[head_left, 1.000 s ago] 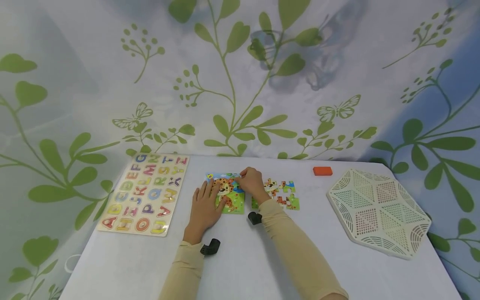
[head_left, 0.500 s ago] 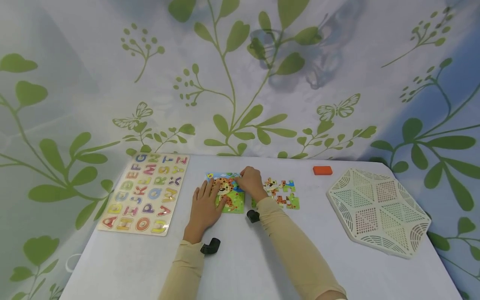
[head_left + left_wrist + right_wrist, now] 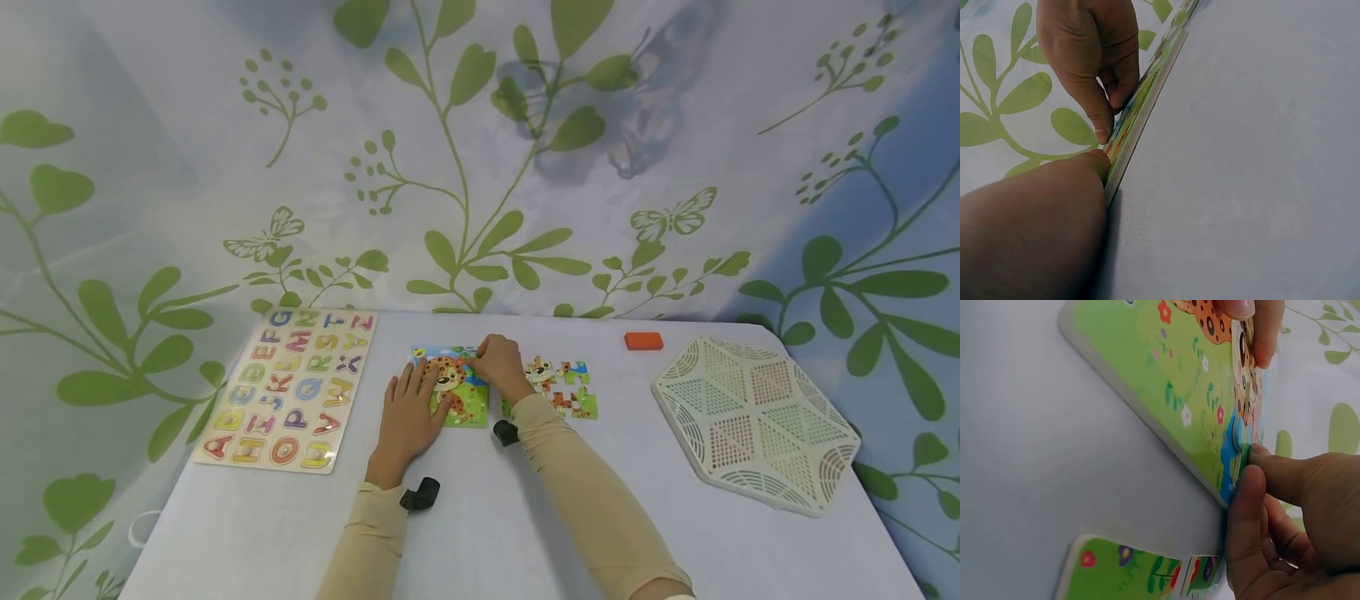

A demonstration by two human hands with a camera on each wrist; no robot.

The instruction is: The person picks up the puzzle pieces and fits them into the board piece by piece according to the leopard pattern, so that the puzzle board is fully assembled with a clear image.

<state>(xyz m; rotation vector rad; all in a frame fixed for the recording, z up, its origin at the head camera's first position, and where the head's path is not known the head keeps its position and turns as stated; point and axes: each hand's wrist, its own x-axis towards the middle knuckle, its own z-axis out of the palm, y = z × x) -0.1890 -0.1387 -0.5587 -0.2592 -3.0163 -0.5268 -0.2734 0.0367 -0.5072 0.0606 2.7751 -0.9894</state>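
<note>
A small jigsaw puzzle in a board (image 3: 471,412), with a spotted leopard on green grass, lies on the white table. My left hand (image 3: 408,417) rests on its left part with spread fingers, covering some of the picture. At the upper right part of the board, my right hand (image 3: 501,365) pinches a puzzle piece (image 3: 1243,461) between thumb and index finger. That piece is green where it shows in the right wrist view, tilted over the blue area; the fingers hide most of it. Several puzzle pieces (image 3: 585,405) lie right of the board, partly behind the right hand.
A wooden alphabet board (image 3: 281,392) lies to the left. Far right is a white hexagonal panel (image 3: 757,425) with coloured perforated patterns. An orange block (image 3: 643,341) sits near the back edge, before a leaf-patterned curtain (image 3: 480,167).
</note>
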